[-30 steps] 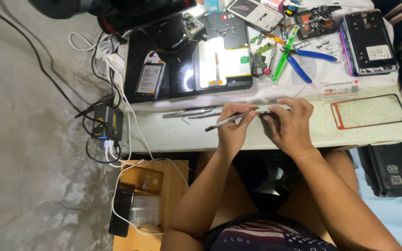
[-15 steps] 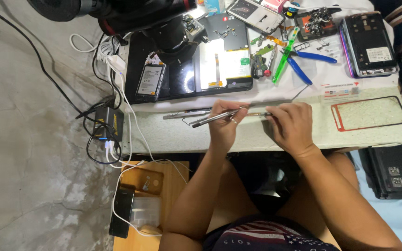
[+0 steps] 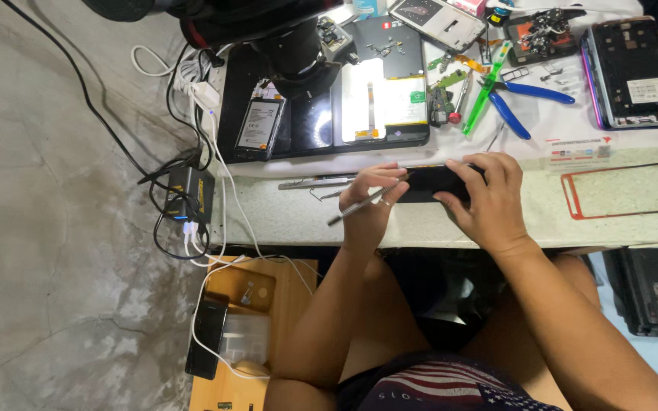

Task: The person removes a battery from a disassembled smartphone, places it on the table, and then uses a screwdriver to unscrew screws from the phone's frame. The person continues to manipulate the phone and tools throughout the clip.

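Note:
My left hand (image 3: 375,199) grips a thin metal tool (image 3: 356,207) that points down to the left. Its fingertips also touch the left end of a black phone (image 3: 432,183) lying flat on the white bench top (image 3: 291,217). My right hand (image 3: 489,198) holds the right end of that phone, fingers curled over its far edge. Both hands are near the bench's front edge.
Behind the hands lie a dark work mat (image 3: 314,122) with an opened phone and a battery (image 3: 257,125), blue-handled pliers (image 3: 531,99), green tweezers (image 3: 485,87), another phone frame (image 3: 632,72) and a red-edged back cover (image 3: 626,190). A power strip (image 3: 188,194) and cables hang at left.
Both hands moved forward from the bench edge onto the bench top. A black phone now lies between them, where earlier they worked on a thin pale strip with the tool.

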